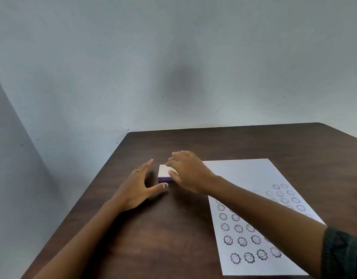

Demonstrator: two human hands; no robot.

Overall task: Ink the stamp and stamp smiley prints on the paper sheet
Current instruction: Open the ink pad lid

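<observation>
The right hand's fingers (174, 165) lie draped over the top of a small box with a white lid and purple base, presumably the ink pad (164, 174). They are loosely curled and resting on its lid, not pinching it; whether the right hand (188, 172) hides the stamp under its palm cannot be told, since no stamp shows anywhere. Just to the other side of the box, the left hand's fingers (148, 164) are spread wide and held straight, thumb stretched toward the box's near corner and almost touching it, a ring on one finger. The left hand (137, 186) holds nothing and looks placed to steady the box on the tabletop (163, 238).

Out past the right wrist, the paper sheet (240, 174) lies flat on the dark wood, its near corner partly under the right forearm. Its nearer half is already covered with rows of smiley prints (242, 241), dark and crisp closest to the person and fainter farther up beside the forearm. The far part of the sheet, the stretch nearest the right knuckles, is blank.

As a judgement, the task is well along: many prints are made, roughly the upper third of the sheet remains open. With the lid seemingly down and both hands at the box, the step in hand is either opening the pad to re-ink or closing it up; the picture does not settle which.
</observation>
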